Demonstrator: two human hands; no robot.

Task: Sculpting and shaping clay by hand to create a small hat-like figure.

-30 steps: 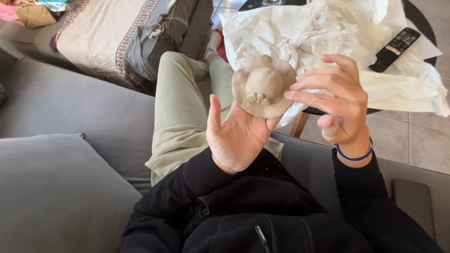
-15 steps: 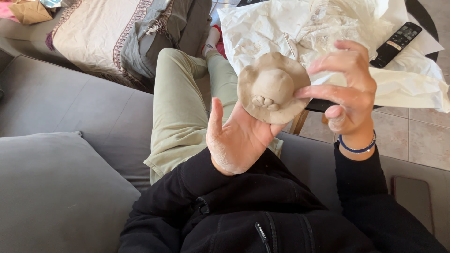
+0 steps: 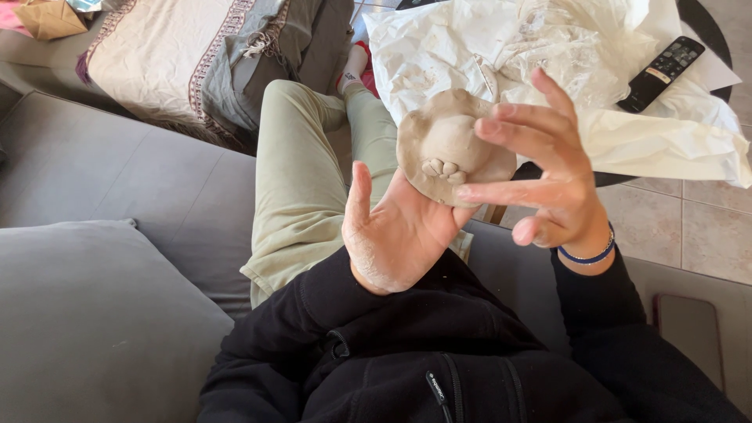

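A grey-brown clay piece (image 3: pixel 439 141), a flat round disc with a domed middle, rests on the fingertips of my left hand (image 3: pixel 395 231), whose palm faces up with the thumb raised. Several small clay lumps sit at the disc's lower edge. My right hand (image 3: pixel 548 172) hovers just right of the clay with fingers spread, the fingertips at or near the disc's rim. A blue band circles my right wrist. Both sleeves are black.
A round dark table (image 3: pixel 709 27) ahead carries crumpled white paper (image 3: pixel 439 47), clear plastic wrap and a black remote (image 3: pixel 662 70). I sit on a grey sofa with a grey cushion (image 3: pixel 86 321) at left. A striped blanket (image 3: pixel 172 59) lies beyond. A dark phone (image 3: pixel 685 329) lies at right.
The clay piece has been turned on my left fingertips and lifted slightly. My right hand's fingers have opened and spread away from the disc's edge.
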